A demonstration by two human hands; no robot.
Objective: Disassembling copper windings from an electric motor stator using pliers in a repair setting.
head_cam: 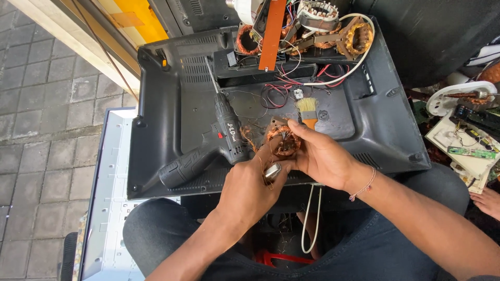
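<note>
My right hand (325, 156) grips a round copper-wound motor coil (283, 141) over the black plastic back cover (375, 130) resting on my lap. My left hand (249, 188) is closed on a small shiny metal tool (272, 170) just below the coil, with loose copper wire strands around its fingers. Left of my hands a black cordless drill (216, 140) lies on the cover, its bit pointing away from me. A small brush with an orange handle (308, 112) lies just beyond my right hand's fingers.
More copper coils (356, 36), an orange strip (272, 32) and red, black and white wires (291, 86) crowd the cover's far end. A flat panel (112, 198) lies at the left on grey paving. Circuit boards and white parts (463, 130) sit at the right, beside another person's hand (487, 202).
</note>
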